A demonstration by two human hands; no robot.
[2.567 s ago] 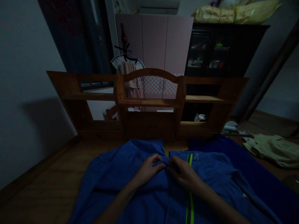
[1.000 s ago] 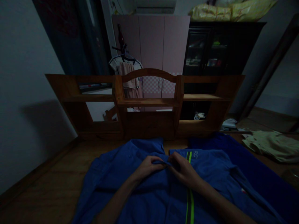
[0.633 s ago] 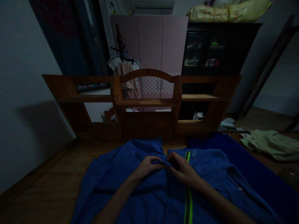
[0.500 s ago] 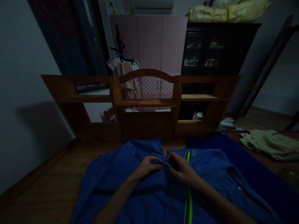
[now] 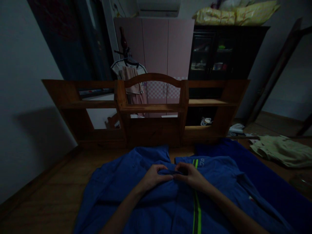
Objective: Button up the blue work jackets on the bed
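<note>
A blue work jacket (image 5: pixel 117 185) with a yellow-green reflective stripe and pale lettering lies spread out in front of me. My left hand (image 5: pixel 157 175) pinches its front edge near the middle, below the collar. Close against it, my right hand (image 5: pixel 188 175) pinches the same edge, thumb and fingers curled together. The two sets of fingertips nearly meet. Whether a button or other fastener sits between them is too dark to make out.
The jacket rests on a wooden bed surface (image 5: pixel 53 175). Behind stands a wooden headboard with shelves (image 5: pixel 153 107). A darker blue cloth (image 5: pixel 268 185) is under the jacket's right side, and a pale folded garment (image 5: pixel 280 149) lies farther right. A wall (image 5: pixel 31 97) borders the left.
Both hands stay on the jacket's front edge. The right hand's fingers have curled in closer toward the left hand's fingertips, and the held edge has shifted slightly.
</note>
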